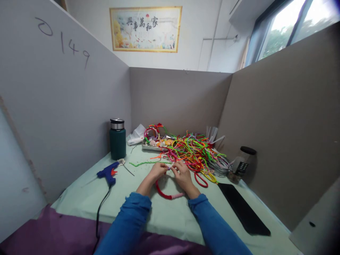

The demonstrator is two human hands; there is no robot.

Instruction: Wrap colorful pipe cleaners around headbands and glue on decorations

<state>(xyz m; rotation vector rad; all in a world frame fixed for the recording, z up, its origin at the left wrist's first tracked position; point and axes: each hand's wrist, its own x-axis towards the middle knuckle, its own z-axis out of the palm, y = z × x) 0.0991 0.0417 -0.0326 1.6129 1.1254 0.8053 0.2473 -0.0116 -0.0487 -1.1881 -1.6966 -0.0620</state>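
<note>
A ring wrapped in red and pale pink (pixel 166 197) curves towards me between my forearms, just above or on the table. At its far side, my left hand (pixel 158 171) is closed in a pinch with the fingertips on a small purple piece (pixel 169 169) of it. My right hand (pixel 182 175) pinches close beside that spot, thumb and fingers together on the same purple part. Fingers cover much of the ring's far arc. Behind my hands lies a twisted green strand (pixel 148 163). Red-handled scissors (pixel 201 180) rest right of my right hand.
A tangled pile of colourful fuzzy strands (pixel 191 147) fills the back right, next to a metal tray (pixel 154 148) of small pieces. Left stand a green bottle (pixel 117 141) and a blue glue gun (pixel 108 173) with its cord. Right are a black-lidded jar (pixel 242 164) and a black flat object (pixel 243 209).
</note>
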